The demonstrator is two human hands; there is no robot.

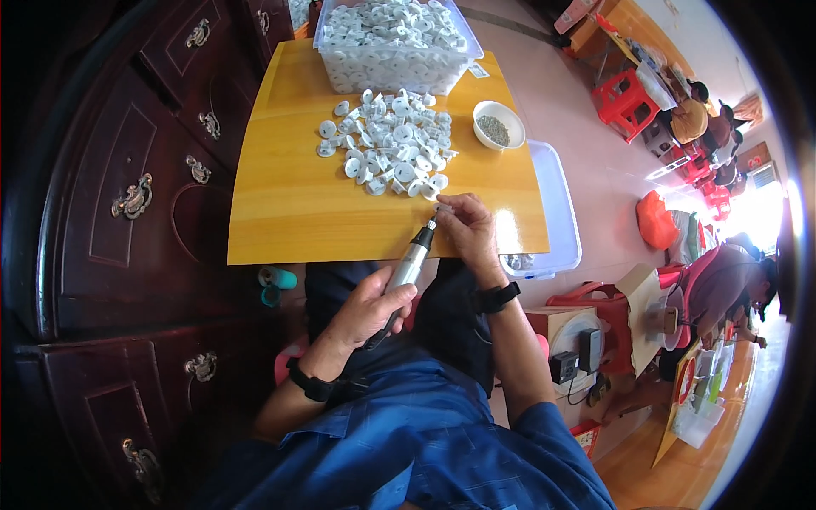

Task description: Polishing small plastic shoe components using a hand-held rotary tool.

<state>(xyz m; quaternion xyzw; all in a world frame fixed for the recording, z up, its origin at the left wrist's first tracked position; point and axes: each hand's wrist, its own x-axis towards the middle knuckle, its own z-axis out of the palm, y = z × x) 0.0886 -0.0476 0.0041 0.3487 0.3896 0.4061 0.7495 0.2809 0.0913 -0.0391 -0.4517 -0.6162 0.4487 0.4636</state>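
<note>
My left hand [367, 308] is wrapped round a silver and black electric screwdriver [410, 265], which slants up and to the right. Its tip meets a small whitish part [443, 207] at the near edge of the yellow table [314, 229]. That part is pinched between the fingers of my right hand [473, 229], which partly hide it. Just beyond lies a loose pile of white round plastic parts with stems [391, 140]. A white bowl [518, 136] holding small grey metal pieces, too small to make out, stands to the right of the pile.
A clear plastic bin [387, 75] full of white parts stands at the table's far end. A translucent tray [561, 212] sits below the right edge. Dark wooden drawers [102, 195] line the left. Red stools [627, 102] and other people [722, 280] are at the right.
</note>
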